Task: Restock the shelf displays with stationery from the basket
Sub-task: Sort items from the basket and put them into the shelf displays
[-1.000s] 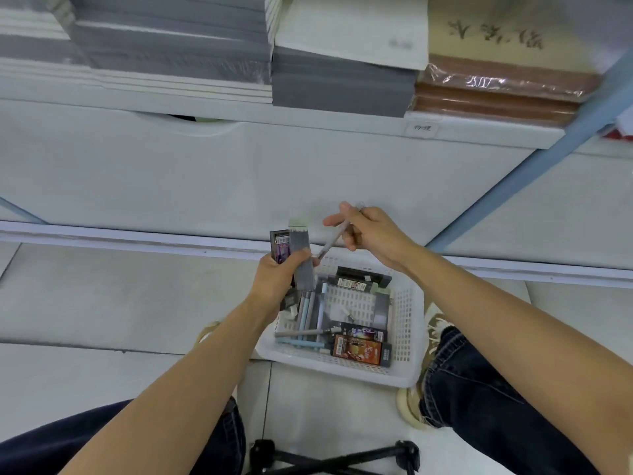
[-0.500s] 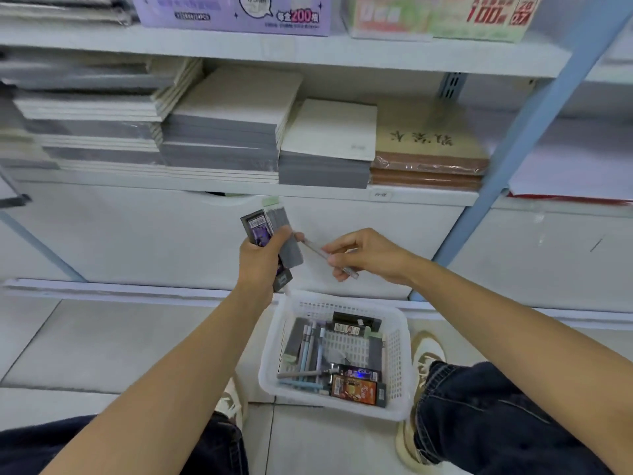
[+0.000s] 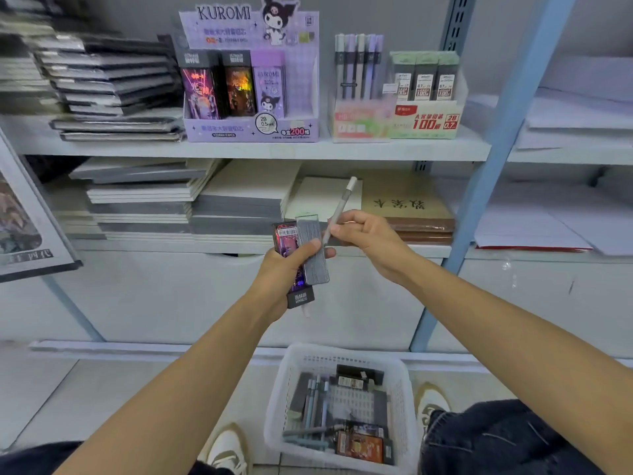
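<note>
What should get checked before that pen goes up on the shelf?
1. Grip on the pen: the right hand pinches it near its lower end, the other end pointing up. Ok.
2. The other load: the left hand grips two packs, thumb across them. Ok.
3. A matching home: the pen display on the upper shelf holds similar pens upright. Ok.
4. A free slot in that display: too blurred to see. Cannot tell.
5. The way up: nothing stands between pen and display. Ok.
6. More stock: the basket on the floor holds pens and packs. Ok.
</note>
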A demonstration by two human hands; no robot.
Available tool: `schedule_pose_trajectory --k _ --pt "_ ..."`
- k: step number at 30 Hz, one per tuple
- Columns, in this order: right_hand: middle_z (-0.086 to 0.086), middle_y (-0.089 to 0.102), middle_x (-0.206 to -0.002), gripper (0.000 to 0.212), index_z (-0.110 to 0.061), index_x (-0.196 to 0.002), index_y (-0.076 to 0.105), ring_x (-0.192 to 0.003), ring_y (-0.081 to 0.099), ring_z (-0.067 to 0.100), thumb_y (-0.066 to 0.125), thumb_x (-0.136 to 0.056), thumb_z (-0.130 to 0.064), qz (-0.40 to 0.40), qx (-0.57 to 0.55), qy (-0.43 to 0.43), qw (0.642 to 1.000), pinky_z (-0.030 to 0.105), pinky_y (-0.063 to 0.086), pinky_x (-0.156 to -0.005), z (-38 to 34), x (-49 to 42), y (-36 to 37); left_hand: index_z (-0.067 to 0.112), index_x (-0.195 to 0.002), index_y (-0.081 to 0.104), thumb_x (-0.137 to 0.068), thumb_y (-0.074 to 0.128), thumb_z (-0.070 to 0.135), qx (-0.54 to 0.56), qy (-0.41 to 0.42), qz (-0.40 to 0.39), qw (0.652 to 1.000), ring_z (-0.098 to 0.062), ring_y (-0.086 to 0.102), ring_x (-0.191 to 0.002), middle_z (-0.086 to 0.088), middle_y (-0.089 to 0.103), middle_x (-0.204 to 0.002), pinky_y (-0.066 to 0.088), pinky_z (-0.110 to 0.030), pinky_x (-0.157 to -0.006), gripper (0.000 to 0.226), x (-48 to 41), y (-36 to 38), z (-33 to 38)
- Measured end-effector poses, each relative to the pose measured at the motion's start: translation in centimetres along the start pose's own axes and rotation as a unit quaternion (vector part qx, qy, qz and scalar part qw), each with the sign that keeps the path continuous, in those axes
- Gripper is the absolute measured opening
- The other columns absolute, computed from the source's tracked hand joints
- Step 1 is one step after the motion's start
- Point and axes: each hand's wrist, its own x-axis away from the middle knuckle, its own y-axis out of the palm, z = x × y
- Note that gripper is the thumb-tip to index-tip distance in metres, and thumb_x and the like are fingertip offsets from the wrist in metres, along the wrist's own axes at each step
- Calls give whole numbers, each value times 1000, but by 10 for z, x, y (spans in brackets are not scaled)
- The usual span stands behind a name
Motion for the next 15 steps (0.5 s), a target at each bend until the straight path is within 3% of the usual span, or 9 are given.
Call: schedule_pose_trajectory --k 3,6,8,11,15 --pt "-5 74 -83 11 -11 -101 65 -80 68 6 66 -90 -15 -6 -12 -11 1000 18 49 -77 -13 2 0 20 -103 67 -87 71 21 -48 42 8 998 -11 73 -75 -4 77 -85 54 -21 -57 16 4 7 14" --pt "3 73 -96 23 -6 -113 64 -92 67 17 60 -94 -18 22 -25 -22 999 31 50 -78 -27 1 1 19 -107 66 -86 72 21 -79 62 8 995 -13 72 -76 -5 76 -85 55 -24 -60 22 7 12 27" --pt "3 72 -96 28 -7 -118 61 -90 67 18 52 -99 -25 56 -43 -39 997 29 51 -73 -41 -2 0 17 -108 66 -85 73 22 -92 61 -1 994 -13 72 -75 -6 76 -87 55 -26 -60 24 9 15 35" --pt "3 71 -90 26 -6 -113 61 -77 65 12 44 -103 -23 103 -66 -64 990 20 49 -64 -68 -9 -7 17 -105 67 -85 73 25 -97 69 -16 993 -11 71 -73 -6 76 -87 55 -26 -59 22 12 20 47" --pt "6 68 -87 18 -5 -106 65 -77 63 16 51 -98 -14 88 -54 -97 990 21 55 -68 -103 -18 -23 19 -103 66 -85 72 28 -82 78 -38 993 -9 71 -76 -3 77 -93 54 -23 -58 20 10 28 72"
